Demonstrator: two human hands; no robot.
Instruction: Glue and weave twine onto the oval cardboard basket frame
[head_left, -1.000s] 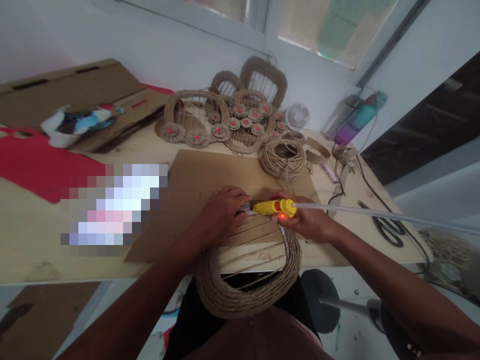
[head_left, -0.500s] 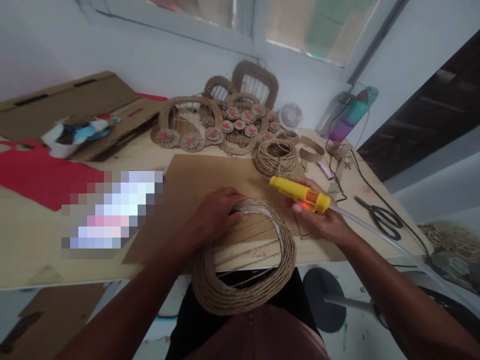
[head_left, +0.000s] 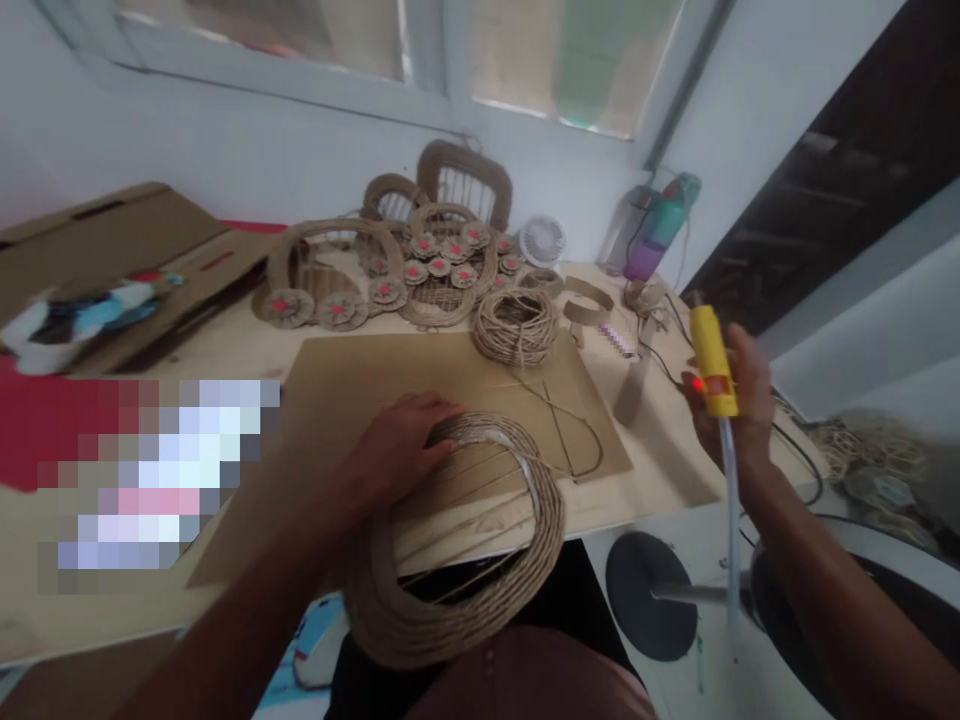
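Observation:
My left hand (head_left: 405, 445) is closed on the upper left rim of an oval ring (head_left: 551, 520) wound with brown twine. Strands cross the ring's opening, and a pale strip lines its inner edge. The ring tilts over the table's front edge, its lower part above my lap. Raised at the right, my right hand (head_left: 750, 410) grips a yellow glue gun (head_left: 711, 345) with its nozzle upward and a red light glowing. A long clear glue stick (head_left: 729, 500) hangs from its rear. Loose twine runs from the ring across the cardboard sheet (head_left: 330, 390).
Behind the cardboard lies a coil of twine (head_left: 517, 335). Twine-wrapped frames (head_left: 472, 170) and paper flowers (head_left: 345, 308) are piled by the wall, near a small white fan (head_left: 543, 240) and a bottle (head_left: 664, 225). A folded cardboard box (head_left: 142, 225) and red cloth (head_left: 60, 420) occupy the left.
My right hand has swung the glue gun right, away from the ring, and turned its nozzle upward. My left hand keeps its hold on the ring. The camera view has shifted right.

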